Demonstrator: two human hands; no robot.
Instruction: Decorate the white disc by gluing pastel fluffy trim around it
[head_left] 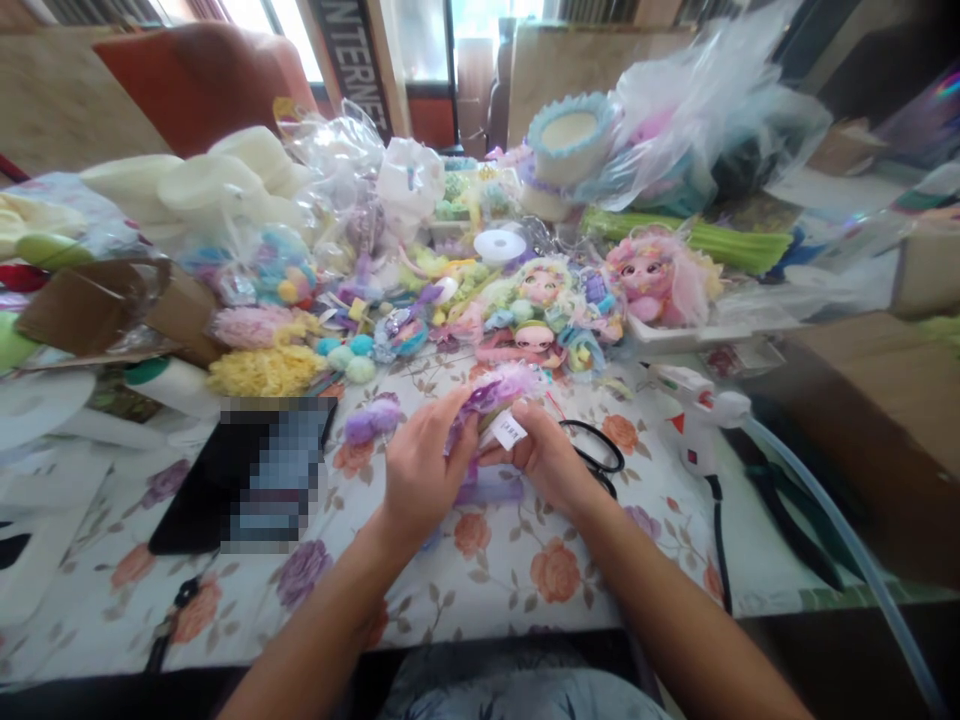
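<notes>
My left hand (424, 455) is closed around a purple frilly piece (510, 385) with shiny ribbon and fluff. Its exact kind is hard to make out, as fingers cover much of it. From the other side, my right hand (547, 455) pinches the same piece, thumb by a small white tag (508, 430) with dark print. Below the hands, a sheer purple ribbon strip (487, 490) shows near the flowered tablecloth (480, 590). Purple pom-poms (373, 422) lie left of my left hand. A black cord loop (600, 448) rests right of my right hand.
At the right lie a white glue gun (701, 400) with a glue stick and dark-handled pliers (795, 510). A tablet (202, 480) is on the left. Dolls (651, 275), yellow fluff (266, 372), a brown box (112, 305) and plastic bags (690, 130) crowd the back.
</notes>
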